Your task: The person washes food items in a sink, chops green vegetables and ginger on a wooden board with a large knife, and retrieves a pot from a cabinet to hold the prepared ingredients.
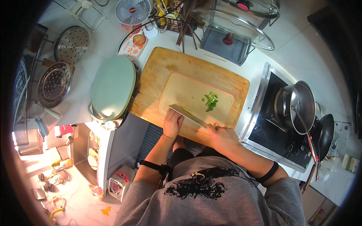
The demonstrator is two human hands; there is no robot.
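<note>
My right hand [224,139] grips the handle of a kitchen knife with a broad steel blade [189,116]. The blade slants up to the left over a pale plastic cutting board [181,87] with an orange rim. My left hand [171,124] is at the far end of the blade, fingertips against or just beside it. Whether those fingers hold anything is hidden. A thin pale-green strip [185,109] shows along the blade's far side. Chopped green pieces [211,101], perhaps scallion, lie in a small heap on the board's right half.
The plastic board rests on a larger wooden board [152,65]. A green-lidded electric cooker [113,84] stands left. To the right, a steel pot [297,107] with a ladle sits on a black cooktop [263,113]. Behind are a grey tray [226,45], glass lids and chopsticks [186,22].
</note>
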